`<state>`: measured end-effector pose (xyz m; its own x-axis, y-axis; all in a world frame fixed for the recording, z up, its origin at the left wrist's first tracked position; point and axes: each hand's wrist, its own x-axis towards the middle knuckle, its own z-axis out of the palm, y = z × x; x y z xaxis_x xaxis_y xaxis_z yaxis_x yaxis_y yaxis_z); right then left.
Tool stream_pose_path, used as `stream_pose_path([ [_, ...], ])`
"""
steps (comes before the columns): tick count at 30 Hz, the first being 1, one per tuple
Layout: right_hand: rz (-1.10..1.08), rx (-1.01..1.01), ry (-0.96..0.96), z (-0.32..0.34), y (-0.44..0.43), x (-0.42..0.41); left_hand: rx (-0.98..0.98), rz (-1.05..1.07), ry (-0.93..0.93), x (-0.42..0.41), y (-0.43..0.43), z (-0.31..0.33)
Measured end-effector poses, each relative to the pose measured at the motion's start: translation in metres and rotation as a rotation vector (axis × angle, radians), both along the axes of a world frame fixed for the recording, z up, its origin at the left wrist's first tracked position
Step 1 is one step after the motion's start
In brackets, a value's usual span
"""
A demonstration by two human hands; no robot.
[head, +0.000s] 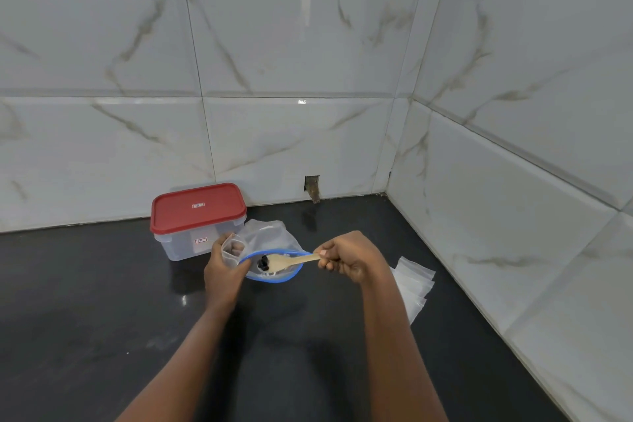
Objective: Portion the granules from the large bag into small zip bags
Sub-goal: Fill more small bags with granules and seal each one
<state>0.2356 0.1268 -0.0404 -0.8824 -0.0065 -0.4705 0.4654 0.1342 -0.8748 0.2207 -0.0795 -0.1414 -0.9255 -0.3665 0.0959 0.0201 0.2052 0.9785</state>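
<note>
Granules, a small dark clump, are sitting on the bowl of a wooden spoon over the blue-rimmed mouth of the large bag, which is resting on the black counter. At three o'clock of the bag, the right hand is pinching the spoon handle. At nine o'clock, the left hand is gripping a small zip bag with its mouth open. Spare bags are lying at three o'clock; a red-lidded box is standing at eleven.
</note>
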Motion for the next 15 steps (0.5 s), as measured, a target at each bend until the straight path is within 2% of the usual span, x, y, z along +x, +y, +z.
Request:
stream_pose_path([
  [4, -0.016, -0.01, 0.139, 0.009, -0.013, 0.001, -0.032, -0.06, -0.04, 0.003, 0.004, 0.0],
  [8, -0.038, 0.233, 0.332, 0.008, -0.031, 0.0, -0.076, -0.095, -0.025, 0.007, 0.008, 0.003],
  [15, 0.155, 0.689, 0.737, 0.002, -0.053, 0.004, -0.096, -0.083, -0.001, 0.005, 0.009, 0.005],
])
